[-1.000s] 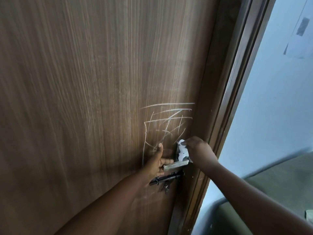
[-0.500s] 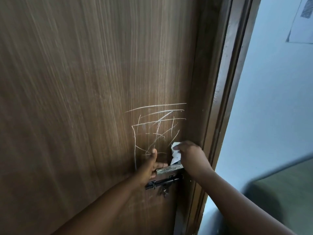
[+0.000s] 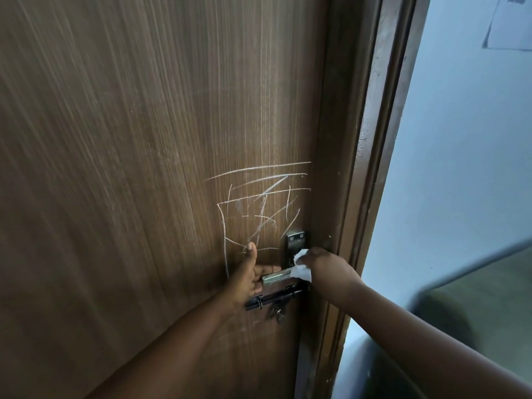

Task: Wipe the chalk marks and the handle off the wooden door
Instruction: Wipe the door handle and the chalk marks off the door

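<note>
A brown wooden door (image 3: 144, 168) fills the left of the view. White chalk marks (image 3: 259, 203) are scribbled on it just above the metal lever handle (image 3: 277, 276). The handle's upright plate (image 3: 295, 243) shows above it. My left hand (image 3: 247, 276) grips the free end of the lever, thumb raised against the door. My right hand (image 3: 328, 269) presses a crumpled white tissue (image 3: 300, 269) against the lever near its plate.
A black sliding bolt (image 3: 273, 298) with a small key hanging under it sits just below the handle. The dark door frame (image 3: 371, 168) runs down the right of the door. Beyond it are a pale blue wall (image 3: 460, 139) and a paper sheet (image 3: 512, 21).
My right hand with the tissue has slid down from the handle's plate onto the lever, uncovering the top of the plate. My left hand stays on the lever's end. The camera shifted.
</note>
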The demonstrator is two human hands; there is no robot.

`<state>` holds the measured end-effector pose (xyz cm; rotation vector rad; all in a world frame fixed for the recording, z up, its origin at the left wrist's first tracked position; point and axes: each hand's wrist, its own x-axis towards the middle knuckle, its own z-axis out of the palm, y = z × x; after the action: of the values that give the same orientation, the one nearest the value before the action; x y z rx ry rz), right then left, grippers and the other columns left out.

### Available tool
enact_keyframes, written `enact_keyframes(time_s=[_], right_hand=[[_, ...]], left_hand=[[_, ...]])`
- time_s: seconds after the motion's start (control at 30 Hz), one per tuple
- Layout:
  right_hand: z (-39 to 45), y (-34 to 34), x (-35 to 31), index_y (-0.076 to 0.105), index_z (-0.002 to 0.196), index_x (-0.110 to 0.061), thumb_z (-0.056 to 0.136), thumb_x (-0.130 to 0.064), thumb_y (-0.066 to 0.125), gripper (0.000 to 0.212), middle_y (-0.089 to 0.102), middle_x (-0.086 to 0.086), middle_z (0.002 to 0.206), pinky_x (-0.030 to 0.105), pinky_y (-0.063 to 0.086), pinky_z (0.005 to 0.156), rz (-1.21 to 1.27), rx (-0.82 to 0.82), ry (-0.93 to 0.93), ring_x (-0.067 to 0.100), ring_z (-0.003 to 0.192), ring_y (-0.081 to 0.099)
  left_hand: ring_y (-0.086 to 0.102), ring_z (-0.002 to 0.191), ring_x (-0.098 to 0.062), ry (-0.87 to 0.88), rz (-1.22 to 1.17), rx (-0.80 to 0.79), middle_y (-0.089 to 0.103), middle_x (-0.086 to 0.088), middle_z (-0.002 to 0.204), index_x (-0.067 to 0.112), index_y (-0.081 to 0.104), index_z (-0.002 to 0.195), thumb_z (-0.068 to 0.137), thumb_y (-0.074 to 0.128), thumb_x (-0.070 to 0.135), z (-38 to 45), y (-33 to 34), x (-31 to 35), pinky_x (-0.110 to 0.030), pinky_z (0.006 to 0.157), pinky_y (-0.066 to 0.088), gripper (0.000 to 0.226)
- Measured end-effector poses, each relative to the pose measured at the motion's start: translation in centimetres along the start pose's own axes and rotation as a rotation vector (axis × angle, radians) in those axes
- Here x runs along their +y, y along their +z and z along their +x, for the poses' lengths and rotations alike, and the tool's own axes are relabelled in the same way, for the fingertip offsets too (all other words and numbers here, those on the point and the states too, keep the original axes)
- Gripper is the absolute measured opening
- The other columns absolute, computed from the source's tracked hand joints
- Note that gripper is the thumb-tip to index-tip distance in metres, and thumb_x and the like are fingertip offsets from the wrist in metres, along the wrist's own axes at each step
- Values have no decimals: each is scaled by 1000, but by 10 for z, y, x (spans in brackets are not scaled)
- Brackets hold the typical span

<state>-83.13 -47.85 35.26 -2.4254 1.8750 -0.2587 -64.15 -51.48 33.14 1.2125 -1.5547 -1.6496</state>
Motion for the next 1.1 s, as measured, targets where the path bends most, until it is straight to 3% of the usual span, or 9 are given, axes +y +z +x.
enact_keyframes(time_s=[0.2, 0.43, 0.6, 0.67, 0.73, 0.83, 0.93, 1.03, 1.1], right_hand=[[1, 12, -20, 60, 104, -14, 92, -10, 48, 17, 59, 5, 106, 34, 52, 79, 119, 85, 154, 24, 95, 61], [-7, 30, -68, 53, 124, -12, 90, -3, 42, 37, 52, 8, 122, 34, 48, 80, 136, 195, 129, 30, 102, 56], [1, 41, -95, 58, 116, -8, 87, -3, 49, 32, 54, 10, 120, 41, 53, 77, 7, 154, -2, 32, 96, 61], [-3, 46, -91, 63, 114, -10, 85, -10, 52, 31, 57, 8, 120, 37, 50, 84, 139, 201, -42, 28, 102, 60], [-19, 48, -84, 68, 111, -13, 80, -24, 56, 35, 61, 3, 118, 18, 43, 92, 449, 324, 6, 9, 106, 59], [-52, 53, -67, 71, 99, -21, 82, -8, 61, 24, 65, -8, 104, -2, 38, 77, 836, 657, 278, -19, 92, 54], [-57, 61, -41, 68, 93, -31, 86, -3, 61, 29, 65, -9, 97, -2, 39, 68, 968, 806, 533, -8, 86, 58], [-40, 65, -30, 69, 102, -28, 88, -11, 60, 23, 65, -6, 106, 6, 42, 72, 1002, 805, 580, 9, 95, 60], [-28, 70, -34, 69, 106, -23, 89, -11, 60, 23, 63, -7, 108, 2, 40, 72, 1003, 796, 572, 8, 96, 58]], left_hand=[[55, 120, -16, -9, -132, -30, 69, -4, 119, 22, 70, 107, 70, 3, 82, -7, -4, -6, -45, 117, 19, 97], [68, 102, -18, 42, -392, -46, 72, -10, 109, 13, 67, 109, 82, 9, 74, -11, -1, -3, -31, 90, 49, 89], [67, 102, -23, -20, -413, -49, 72, -15, 106, 3, 67, 109, 77, 16, 81, -10, -8, -3, -36, 93, 50, 99], [69, 85, -21, -58, -385, -32, 72, -13, 92, 5, 68, 96, 73, 15, 84, -7, -8, -3, -34, 76, 52, 98], [65, 79, -24, -75, -379, -26, 68, -16, 89, 3, 65, 96, 65, 19, 87, -5, -5, -3, -33, 71, 49, 101], [67, 93, -28, -77, -327, -3, 71, -18, 103, 2, 58, 114, 65, 17, 84, -3, -5, -6, -39, 88, 49, 104], [67, 103, -25, -65, -237, 0, 70, -13, 112, 9, 55, 119, 64, 11, 82, -7, -3, -7, -37, 93, 38, 102], [68, 100, -24, -37, -227, 32, 71, -11, 110, 9, 55, 118, 63, 13, 81, -5, -2, -10, -43, 105, 31, 100], [69, 99, -25, -25, -236, 40, 71, -11, 109, 9, 55, 117, 64, 15, 81, -4, 0, -12, -44, 107, 30, 98]])
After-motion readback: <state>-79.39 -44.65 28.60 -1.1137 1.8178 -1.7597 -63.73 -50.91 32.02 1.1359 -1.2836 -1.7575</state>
